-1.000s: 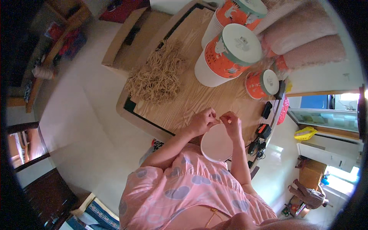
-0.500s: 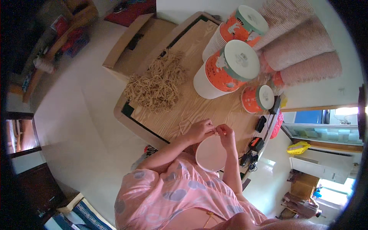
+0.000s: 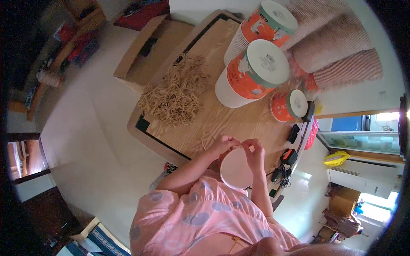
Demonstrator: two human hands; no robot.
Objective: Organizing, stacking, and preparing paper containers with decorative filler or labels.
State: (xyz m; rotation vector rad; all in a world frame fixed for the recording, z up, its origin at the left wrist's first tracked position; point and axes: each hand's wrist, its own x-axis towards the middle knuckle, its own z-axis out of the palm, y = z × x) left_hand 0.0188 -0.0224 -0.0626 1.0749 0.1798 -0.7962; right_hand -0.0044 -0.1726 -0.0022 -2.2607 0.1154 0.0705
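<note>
A round white lid is held at its upper rim by the left hand and right hand, above the near edge of the worktop. Whatever is pinched between the fingertips is too small to be made out, and what is under the lid is hidden.

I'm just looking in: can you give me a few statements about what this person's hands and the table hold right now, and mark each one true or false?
1. Both hands meet at the far rim of a round white lid. True: the left hand and the right hand have their fingers together there.
2. A heap of tan straw-like strands lies on the wooden table. True.
3. The left hand rests on that heap. False: the heap lies apart from both hands, farther along the table.
4. The tall orange-and-white stack of cups has no lid. False: a pale round lid caps it.
5. The small orange tub lies on the floor. False: it stands on the table, beside the tall stack.
</note>
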